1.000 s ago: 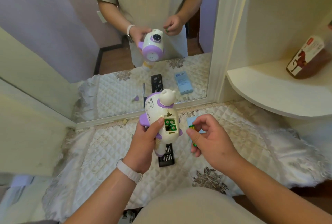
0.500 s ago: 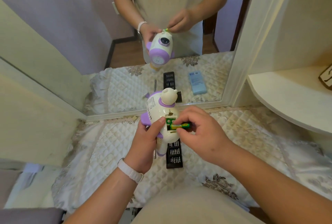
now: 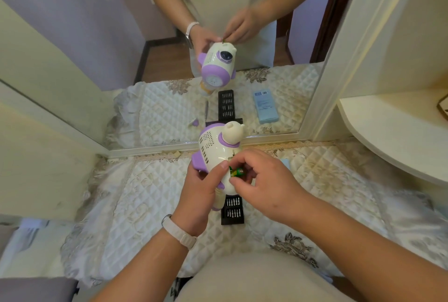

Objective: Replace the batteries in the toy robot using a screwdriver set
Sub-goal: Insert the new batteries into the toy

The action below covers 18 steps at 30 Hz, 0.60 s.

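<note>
Mid-scene, above the cream quilted counter cover (image 3: 135,195), the left hand (image 3: 201,187) gripped a white-and-purple plastic toy robot (image 3: 215,154) off the surface. The robot's head pointed to the far side and its back faced the camera. Left fingers (image 3: 221,164) were curled round the body, thumb tip pressed on the back just beside the battery opening.

The right hand (image 3: 264,185) pinched a small green cylindrical battery (image 3: 236,172) between thumb and fingertips, clamped on it. The battery lay crosswise at the opening; couldn't tell whether it was seated in the slot.

A black plastic tray of screwdriver bits (image 3: 232,212) lay flat on the cover, right under the robot, only its near end showing. A pale blue box (image 3: 286,162) peeked out just right of the right hand, mostly hidden. A white wristband (image 3: 179,232) was on the left wrist.

A large wall mirror (image 3: 97,47) stood along the far edge of the cover. A cream curved shelf (image 3: 388,132) sat to the right.
</note>
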Available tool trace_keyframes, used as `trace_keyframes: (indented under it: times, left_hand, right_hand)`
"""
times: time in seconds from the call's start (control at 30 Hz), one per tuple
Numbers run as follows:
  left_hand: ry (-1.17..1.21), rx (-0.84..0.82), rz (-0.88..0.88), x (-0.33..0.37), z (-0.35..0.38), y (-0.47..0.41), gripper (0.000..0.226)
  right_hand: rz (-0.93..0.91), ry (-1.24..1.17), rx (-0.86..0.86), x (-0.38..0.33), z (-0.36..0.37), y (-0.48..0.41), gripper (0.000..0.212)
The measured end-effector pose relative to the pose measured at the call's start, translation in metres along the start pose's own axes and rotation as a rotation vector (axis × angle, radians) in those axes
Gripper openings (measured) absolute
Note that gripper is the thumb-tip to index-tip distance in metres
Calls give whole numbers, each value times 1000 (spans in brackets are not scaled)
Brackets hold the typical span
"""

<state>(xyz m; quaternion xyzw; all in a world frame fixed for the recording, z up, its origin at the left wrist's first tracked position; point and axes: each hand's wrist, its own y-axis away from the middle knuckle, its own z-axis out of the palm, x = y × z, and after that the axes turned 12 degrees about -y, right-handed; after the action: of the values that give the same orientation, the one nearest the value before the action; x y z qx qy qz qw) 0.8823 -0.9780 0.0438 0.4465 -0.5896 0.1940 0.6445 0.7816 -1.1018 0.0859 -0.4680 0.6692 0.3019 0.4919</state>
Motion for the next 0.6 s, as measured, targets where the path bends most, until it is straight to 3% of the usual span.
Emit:
trace_keyframes:
  times: [0.13, 0.33, 0.4, 0.5, 0.6]
  left_hand:
    - [41, -4, -12, -3, -5, -3, 55]
    - [139, 23, -85, -15, -14, -13, 62]
    - [144, 37, -80, -20, -19, -18, 60]
    - [167, 76, -71, -30, -30, -27, 62]
    - [193, 93, -56, -36, -42, -36, 46]
  right_hand:
    - [4, -60, -23, 2, 2, -2, 24]
    - [29, -95, 14, 20, 8, -9, 17]
    - [77, 4, 3, 40, 10, -18, 16]
    - [207, 209, -80, 84, 16, -35, 32]
    - [287, 360, -185, 125, 23, -52, 41]
